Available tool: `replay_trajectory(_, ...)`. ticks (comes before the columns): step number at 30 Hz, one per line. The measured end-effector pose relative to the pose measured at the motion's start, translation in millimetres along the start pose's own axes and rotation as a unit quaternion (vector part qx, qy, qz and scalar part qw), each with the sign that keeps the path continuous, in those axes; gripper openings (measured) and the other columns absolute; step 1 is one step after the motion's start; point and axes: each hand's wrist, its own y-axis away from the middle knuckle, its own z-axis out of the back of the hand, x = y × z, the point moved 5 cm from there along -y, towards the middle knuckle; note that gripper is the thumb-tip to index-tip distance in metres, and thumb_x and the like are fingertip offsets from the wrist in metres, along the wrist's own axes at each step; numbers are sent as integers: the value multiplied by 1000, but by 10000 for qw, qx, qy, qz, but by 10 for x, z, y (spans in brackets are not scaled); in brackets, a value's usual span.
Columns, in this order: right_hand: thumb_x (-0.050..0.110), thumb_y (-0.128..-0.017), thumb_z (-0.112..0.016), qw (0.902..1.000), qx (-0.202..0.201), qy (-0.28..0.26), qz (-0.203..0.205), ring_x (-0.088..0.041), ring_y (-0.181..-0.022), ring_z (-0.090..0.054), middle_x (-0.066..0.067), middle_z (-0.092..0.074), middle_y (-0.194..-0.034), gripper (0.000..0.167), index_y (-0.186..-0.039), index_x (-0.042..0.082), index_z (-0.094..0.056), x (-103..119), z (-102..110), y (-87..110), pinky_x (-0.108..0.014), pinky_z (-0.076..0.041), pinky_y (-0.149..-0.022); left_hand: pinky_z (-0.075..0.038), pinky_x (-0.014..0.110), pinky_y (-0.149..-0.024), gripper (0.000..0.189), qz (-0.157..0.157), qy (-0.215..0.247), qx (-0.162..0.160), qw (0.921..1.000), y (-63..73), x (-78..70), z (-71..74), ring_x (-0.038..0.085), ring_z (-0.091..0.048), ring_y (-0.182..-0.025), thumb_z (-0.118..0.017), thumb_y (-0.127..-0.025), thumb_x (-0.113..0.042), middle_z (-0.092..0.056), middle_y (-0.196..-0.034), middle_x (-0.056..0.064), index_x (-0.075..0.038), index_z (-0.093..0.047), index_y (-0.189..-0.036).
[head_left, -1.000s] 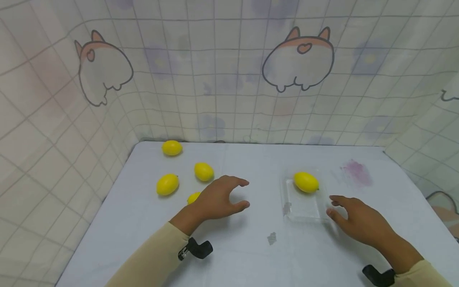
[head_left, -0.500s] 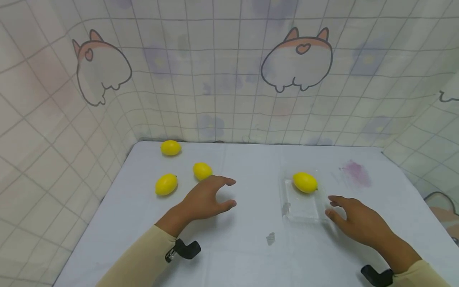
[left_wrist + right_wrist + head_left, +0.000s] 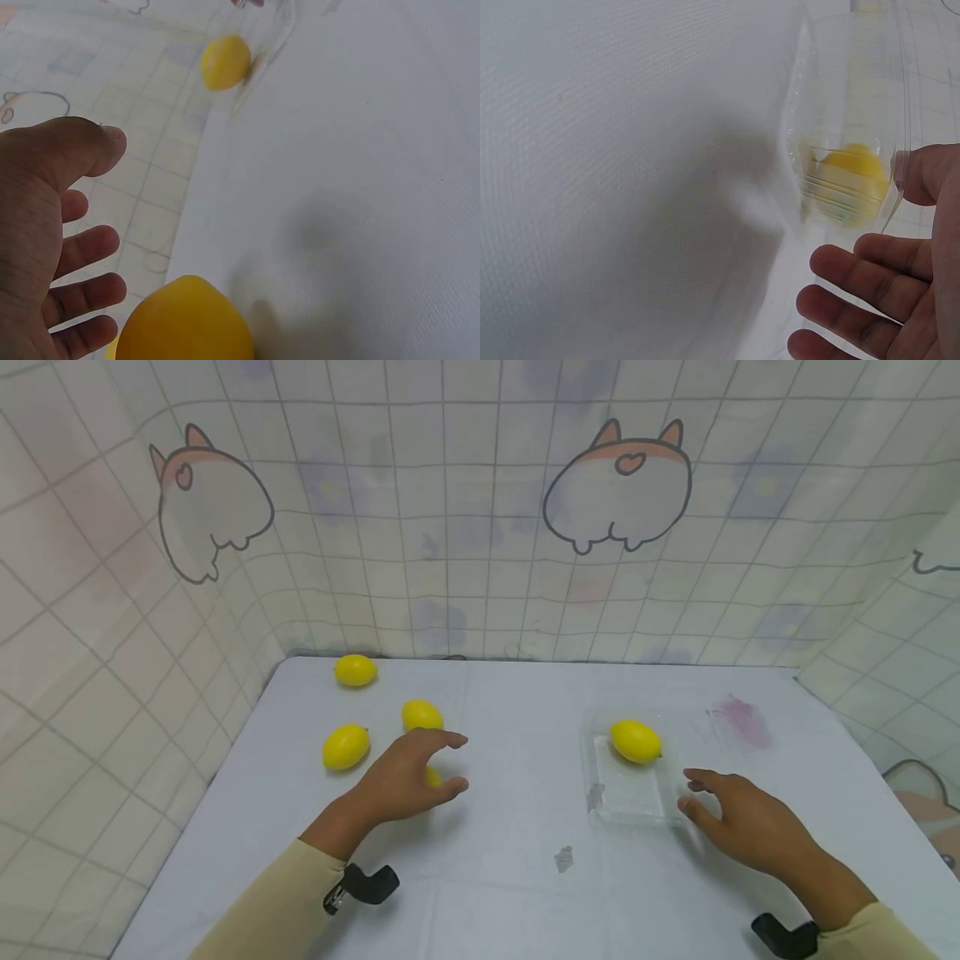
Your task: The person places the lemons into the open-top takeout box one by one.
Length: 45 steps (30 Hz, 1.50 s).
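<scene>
My left hand (image 3: 401, 781) hovers over the left part of the table with thumb and fingers spread and nothing held. A yellow lemon (image 3: 432, 776) shows between its thumb and forefinger, mostly hidden by the hand; in the left wrist view this lemon (image 3: 187, 322) lies just beyond the fingertips. Toward the right stands a clear plastic tray (image 3: 633, 814) with one lemon (image 3: 636, 742) at its far end. Beside the tray's right edge is my right hand (image 3: 750, 822), fingers loosely bent. Its thumb overlaps the rim in the right wrist view; whether it touches, I cannot tell.
Other lemons lie around the left hand: one at the back (image 3: 356, 670), one just behind the hand (image 3: 422, 715), one to its left (image 3: 346, 747). A grey patch (image 3: 564, 859) marks the white table (image 3: 510, 910). A patterned curtain (image 3: 480, 527) encloses the back and sides.
My left hand has moved left, away from the tray, and the lemon it covered now shows between thumb and forefinger. My right hand and the tray have stayed in place.
</scene>
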Motion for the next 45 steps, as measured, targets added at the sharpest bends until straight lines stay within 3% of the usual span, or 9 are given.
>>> replay_trajectory(12,49,-100,-61,10000,-2,50,-37,-47,-119,-58,-18,-66,-131,63,-143,3,-56,-12,-11,3,-66,-51,-85,-39,48,-113,57,246,-43,-168,9995,133,153,86,21,-51,-132,-81,-87,-37,-61,-137,-6,-17,-64,-137)
replay_trajectory(22,50,-101,-61,10000,-40,43,40,-47,-120,-58,-18,-66,-131,63,-143,3,-56,-5,1,3,-66,-50,-86,-38,52,-114,60,605,185,-44,9980,250,326,134,25,-48,-136,-83,-86,-35,-58,-142,-3,-20,-62,-140)
replay_trajectory(32,46,-101,-61,9998,-122,18,131,-45,-120,-58,-18,-66,-131,59,-142,4,-57,27,27,30,-66,-50,-87,-41,52,-112,57,586,71,-79,9982,354,524,109,26,-52,-132,-85,-84,-32,-61,-136,0,-16,-64,-135)
replay_trajectory(39,49,-101,-60,9999,-49,41,80,-46,-118,-59,-20,-66,-130,62,-142,4,-57,7,13,20,-66,-51,-85,-40,54,-111,57,286,70,-141,9995,408,553,124,28,-53,-131,-85,-84,-27,-62,-136,0,-13,-64,-135)
replay_trajectory(45,51,-101,-59,10000,-12,43,50,-47,-118,-58,-20,-65,-131,63,-143,4,-57,-1,6,16,-66,-51,-85,-44,50,-108,55,309,24,-137,9994,421,586,100,23,-56,-125,-85,-84,-28,-63,-135,-3,-16,-64,-134)
